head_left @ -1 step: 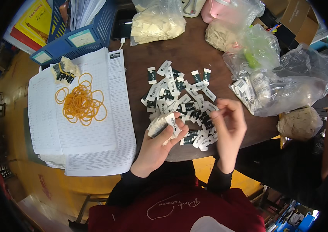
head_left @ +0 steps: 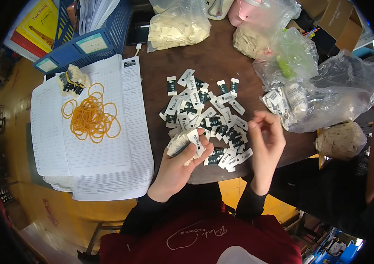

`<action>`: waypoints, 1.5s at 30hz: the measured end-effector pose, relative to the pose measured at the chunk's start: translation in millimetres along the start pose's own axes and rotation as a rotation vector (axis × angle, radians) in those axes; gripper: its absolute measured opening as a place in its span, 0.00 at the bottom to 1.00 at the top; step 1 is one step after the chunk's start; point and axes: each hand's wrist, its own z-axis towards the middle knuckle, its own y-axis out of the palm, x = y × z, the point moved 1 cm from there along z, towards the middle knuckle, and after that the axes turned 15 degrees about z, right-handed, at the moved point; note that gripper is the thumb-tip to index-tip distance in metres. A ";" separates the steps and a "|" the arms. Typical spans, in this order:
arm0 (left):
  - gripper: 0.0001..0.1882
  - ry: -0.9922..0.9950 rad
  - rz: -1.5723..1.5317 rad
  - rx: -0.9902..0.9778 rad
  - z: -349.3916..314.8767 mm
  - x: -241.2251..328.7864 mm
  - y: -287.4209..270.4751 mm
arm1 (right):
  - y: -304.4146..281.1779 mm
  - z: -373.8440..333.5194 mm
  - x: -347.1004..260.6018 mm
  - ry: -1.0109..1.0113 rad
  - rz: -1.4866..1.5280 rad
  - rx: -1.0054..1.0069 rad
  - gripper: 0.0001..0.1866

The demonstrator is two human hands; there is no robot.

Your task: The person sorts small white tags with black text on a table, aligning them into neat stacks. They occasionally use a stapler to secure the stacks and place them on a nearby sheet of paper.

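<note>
Near the table's (head_left: 222, 61) edge, a label stack (head_left: 179, 144) is clamped in the left hand (head_left: 174, 170). Loose labels (head_left: 227, 117) are spread ahead of it, open room left beyond; whether the right hand (head_left: 266, 141) is pinched together cannot be told.

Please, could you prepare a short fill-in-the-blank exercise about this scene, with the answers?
1. The person's ____ hand holds a stack of labels.
2. The loose rubber bands lie on sheets of ____.
3. The basket at the upper left is coloured ____.

Missing words: left; paper; blue.
</note>
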 end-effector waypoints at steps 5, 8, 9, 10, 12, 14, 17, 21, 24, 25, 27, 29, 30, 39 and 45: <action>0.20 -0.034 0.063 0.046 -0.2 0.9 3.3 | -23.2 10.1 29.5 -0.032 -0.427 -0.218 0.17; 0.21 -0.029 0.068 0.045 -0.1 1.9 4.6 | -22.2 4.0 35.3 0.062 -0.486 -0.234 0.16; 0.21 -0.017 0.067 0.038 0.2 2.2 5.1 | -21.7 3.1 34.9 0.081 -0.469 -0.235 0.14; 0.21 -0.001 0.065 0.022 0.5 2.5 5.6 | -21.2 3.5 34.1 0.093 -0.483 -0.237 0.13; 0.21 -0.025 0.070 0.050 0.5 2.5 5.9 | -20.7 6.5 31.5 0.028 -0.479 -0.227 0.11; 0.21 -0.033 0.070 0.052 0.4 2.0 5.7 | -19.1 8.6 31.2 0.089 -0.478 -0.212 0.09; 0.21 -0.029 0.061 0.032 0.7 0.6 4.2 | -14.8 7.4 28.3 0.229 -0.312 -0.108 0.07; 0.23 -0.022 0.063 0.020 1.0 -1.5 3.5 | -4.7 -2.9 6.0 0.044 -0.171 -0.001 0.07; 0.24 -0.040 0.112 0.025 1.7 -1.5 4.3 | 12.9 -20.2 -12.8 0.062 0.244 -0.134 0.09; 0.24 -0.033 0.108 0.014 1.7 -0.9 4.2 | 19.4 -24.2 -16.9 0.005 0.316 -0.245 0.09; 0.24 -0.023 0.117 -0.005 1.8 -0.4 3.3 | 30.8 -31.4 -18.5 0.136 0.283 -0.367 0.09; 0.25 -0.025 0.149 0.014 0.3 -1.2 1.9 | 39.2 -33.9 -15.3 0.210 0.284 -0.347 0.08; 0.25 -0.040 0.140 0.026 -0.8 -2.1 1.0 | 38.9 -34.1 -15.4 0.172 0.234 -0.355 0.08; 0.24 -0.001 0.150 0.101 -2.0 -0.3 6.8 | 29.1 -18.1 -14.3 -0.147 0.073 -0.473 0.19; 0.21 -0.031 0.158 0.088 -1.9 -2.2 0.0 | 17.8 -10.7 -13.3 -0.227 -0.094 -0.497 0.26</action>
